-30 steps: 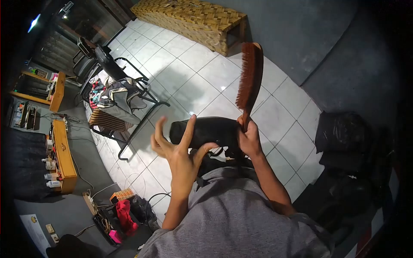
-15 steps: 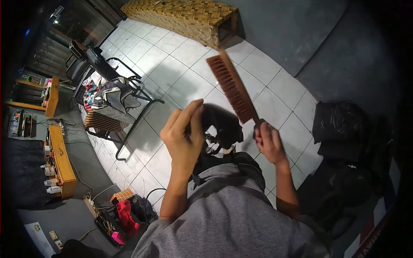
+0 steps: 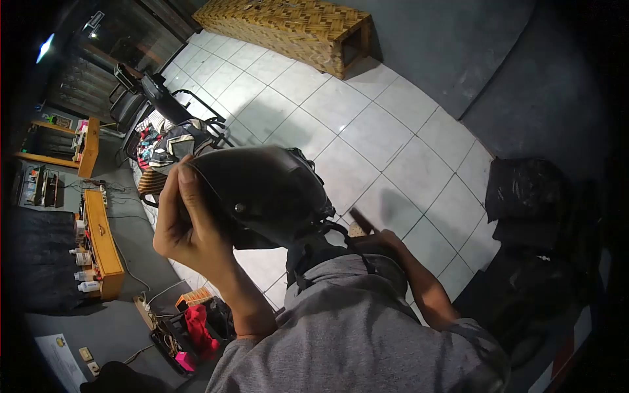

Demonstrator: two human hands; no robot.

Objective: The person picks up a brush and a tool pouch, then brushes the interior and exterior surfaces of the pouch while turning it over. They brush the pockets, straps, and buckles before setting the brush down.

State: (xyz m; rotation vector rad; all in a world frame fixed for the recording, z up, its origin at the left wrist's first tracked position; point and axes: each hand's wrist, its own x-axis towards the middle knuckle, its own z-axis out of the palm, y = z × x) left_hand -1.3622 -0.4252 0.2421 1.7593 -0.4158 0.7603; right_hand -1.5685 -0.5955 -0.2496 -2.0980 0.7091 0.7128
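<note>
A dark, rounded bag with a strap and a metal stud is raised at the centre. My left hand pinches its left edge between thumb and fingers. Lower down to the right, my right hand is closed on the handle of the brush, close to my body. Only a short brown part of the brush shows; its bristles are hidden. Part of the bag's strap hangs between the bag and my grey shirt.
A woven bench stands on the tiled floor at the top. Clothes lie on a black-framed chair at the left. Wooden shelves with bottles line the left wall. Black plastic bags sit at the right.
The dark bag has come up from near my lap, now in my left hand, which has moved left. My right hand has lowered the brush from its raised position towards my body.
</note>
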